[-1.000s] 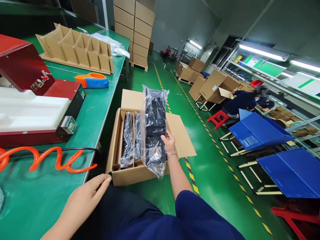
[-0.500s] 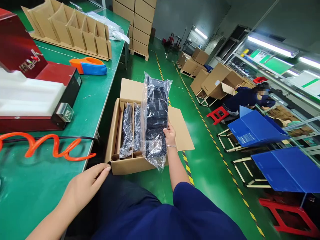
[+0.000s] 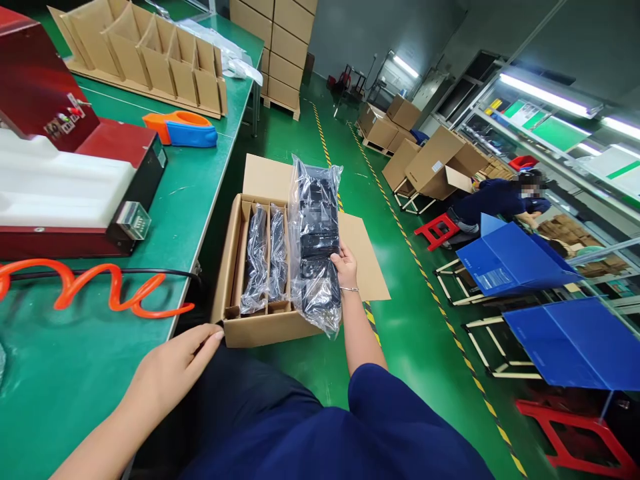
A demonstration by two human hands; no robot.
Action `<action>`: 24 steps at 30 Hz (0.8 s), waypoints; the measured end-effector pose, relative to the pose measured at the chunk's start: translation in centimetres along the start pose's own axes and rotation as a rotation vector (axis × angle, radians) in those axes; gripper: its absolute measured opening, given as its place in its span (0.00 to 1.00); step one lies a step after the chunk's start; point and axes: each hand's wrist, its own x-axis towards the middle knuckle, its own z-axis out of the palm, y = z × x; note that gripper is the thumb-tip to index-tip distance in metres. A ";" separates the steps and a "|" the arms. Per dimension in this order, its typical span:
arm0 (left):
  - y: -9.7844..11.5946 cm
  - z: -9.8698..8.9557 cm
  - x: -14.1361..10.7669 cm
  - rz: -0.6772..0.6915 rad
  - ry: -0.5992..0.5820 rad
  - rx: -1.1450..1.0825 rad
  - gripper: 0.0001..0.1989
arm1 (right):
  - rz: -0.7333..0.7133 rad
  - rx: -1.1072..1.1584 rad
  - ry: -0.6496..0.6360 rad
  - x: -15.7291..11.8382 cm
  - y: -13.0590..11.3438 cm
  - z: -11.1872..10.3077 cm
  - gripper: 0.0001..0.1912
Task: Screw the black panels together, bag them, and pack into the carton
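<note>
My right hand (image 3: pixel 345 265) is closed on the right edge of a black plastic part in a clear bag (image 3: pixel 319 247). The bagged part is held at a slant over the right side of an open cardboard box (image 3: pixel 273 331). Inside that box, two more bagged black parts (image 3: pixel 256 260) stand in slots between cardboard dividers (image 3: pixel 279 307). My left hand (image 3: pixel 183 360) rests by the box's near left corner. Its thumb and fingers are pressed together; whatever they pinch there is too small and dark to make out.
On the green workbench (image 3: pixel 200 173) at left are a red machine (image 3: pixel 125 150), an orange coiled hose (image 3: pixel 115 293), a blue and orange tape dispenser (image 3: pixel 187 132) and a cardboard divider rack (image 3: pixel 155 63). At right, a person (image 3: pixel 493 200) works near blue boxes (image 3: pixel 517 257).
My right hand has shifted slightly right with the bagged part, whose top has dropped and whose face shows more clearly. My left hand stays at the box corner.
</note>
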 end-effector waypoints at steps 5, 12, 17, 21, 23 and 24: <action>-0.2 0.1 0.1 -0.008 -0.013 0.007 0.27 | 0.135 -0.507 -0.054 3.3 0.8 -1.1 0.33; 0.4 -0.1 0.0 -0.029 -0.067 0.005 0.30 | 0.236 -0.839 -0.072 5.3 2.2 -1.0 0.35; 0.1 0.2 0.1 -0.042 -0.075 0.002 0.30 | 0.251 -0.966 -0.110 5.5 1.9 -1.4 0.36; -0.4 0.5 0.2 -0.010 -0.052 -0.001 0.30 | 0.258 -0.997 -0.133 5.5 1.6 -1.9 0.38; -0.6 0.7 0.2 0.007 -0.033 -0.002 0.29 | 0.260 -0.993 -0.144 5.6 1.6 -2.1 0.39; -0.7 0.7 0.2 0.016 -0.024 -0.004 0.29 | 0.260 -0.984 -0.150 5.7 1.6 -2.2 0.39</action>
